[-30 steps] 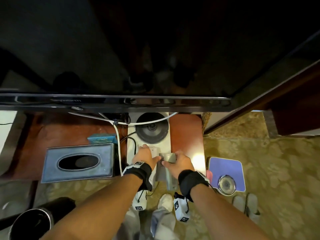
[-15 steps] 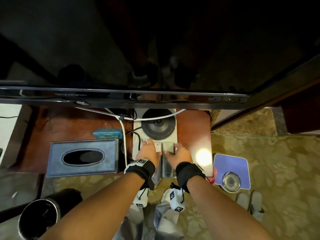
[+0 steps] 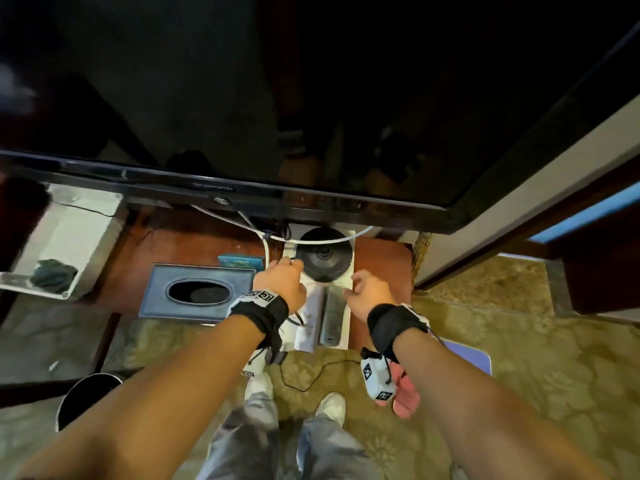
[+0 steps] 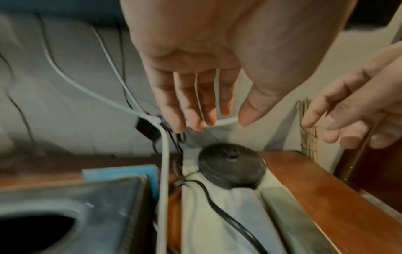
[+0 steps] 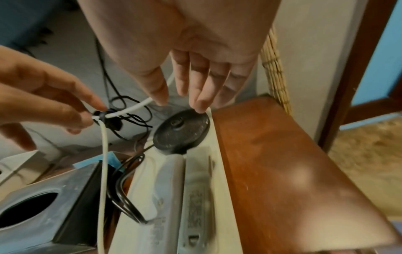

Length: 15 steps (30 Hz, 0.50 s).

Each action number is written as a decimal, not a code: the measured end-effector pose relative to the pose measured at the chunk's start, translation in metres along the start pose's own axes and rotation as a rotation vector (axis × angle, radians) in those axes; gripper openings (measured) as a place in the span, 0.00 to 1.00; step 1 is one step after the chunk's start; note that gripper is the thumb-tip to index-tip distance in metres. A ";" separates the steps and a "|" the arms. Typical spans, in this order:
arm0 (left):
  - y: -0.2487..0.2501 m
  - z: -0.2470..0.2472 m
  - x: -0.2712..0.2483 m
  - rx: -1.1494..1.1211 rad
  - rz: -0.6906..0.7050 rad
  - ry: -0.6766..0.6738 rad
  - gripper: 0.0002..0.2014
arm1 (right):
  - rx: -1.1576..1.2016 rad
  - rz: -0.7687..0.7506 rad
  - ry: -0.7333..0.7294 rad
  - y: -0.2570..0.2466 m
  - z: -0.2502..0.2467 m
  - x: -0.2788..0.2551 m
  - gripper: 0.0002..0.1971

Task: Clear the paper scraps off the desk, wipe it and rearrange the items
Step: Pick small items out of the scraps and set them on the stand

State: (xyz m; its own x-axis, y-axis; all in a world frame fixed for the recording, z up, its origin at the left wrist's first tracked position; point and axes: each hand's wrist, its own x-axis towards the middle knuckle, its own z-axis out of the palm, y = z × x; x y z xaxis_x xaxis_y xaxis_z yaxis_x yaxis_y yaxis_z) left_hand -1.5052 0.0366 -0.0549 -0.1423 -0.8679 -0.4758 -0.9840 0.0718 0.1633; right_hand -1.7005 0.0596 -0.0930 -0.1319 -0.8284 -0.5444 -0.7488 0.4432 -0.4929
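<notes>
Rearranging seems to be the step in hand. Right of the tissue box (image 3: 201,292), the left hand (image 3: 278,284) has loosely spread fingertips at the white cable (image 4: 165,171); I cannot tell whether it is pinching. The right hand (image 3: 369,294), relaxed, touches the tray (image 5: 222,163) holding the kettle base (image 3: 323,259) at the right end of the desk (image 3: 381,268). Next, the cables likely need lifting clear.

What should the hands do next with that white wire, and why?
Probably the left hand should pinch the white cable where it forks and lift it back, off the white tray. It sags across the tray's far end above the black kettle base, and the left fingertips are right at the fork.
</notes>
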 end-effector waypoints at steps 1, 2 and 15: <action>-0.005 -0.010 -0.010 -0.008 -0.010 0.020 0.22 | -0.027 -0.033 -0.002 -0.008 -0.010 -0.006 0.19; -0.010 -0.019 -0.020 -0.018 -0.021 0.045 0.21 | -0.056 -0.066 -0.001 -0.017 -0.019 -0.011 0.18; -0.113 -0.107 -0.141 -0.164 -0.091 0.309 0.20 | -0.210 -0.393 0.075 -0.177 -0.029 -0.122 0.04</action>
State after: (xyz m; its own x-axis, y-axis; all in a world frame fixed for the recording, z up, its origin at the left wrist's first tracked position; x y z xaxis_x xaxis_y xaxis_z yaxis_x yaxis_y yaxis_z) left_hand -1.3622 0.0983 0.0857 0.0089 -0.9765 -0.2156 -0.9573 -0.0706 0.2805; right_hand -1.5705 0.0725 0.0800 0.1480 -0.9460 -0.2884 -0.8660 0.0169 -0.4998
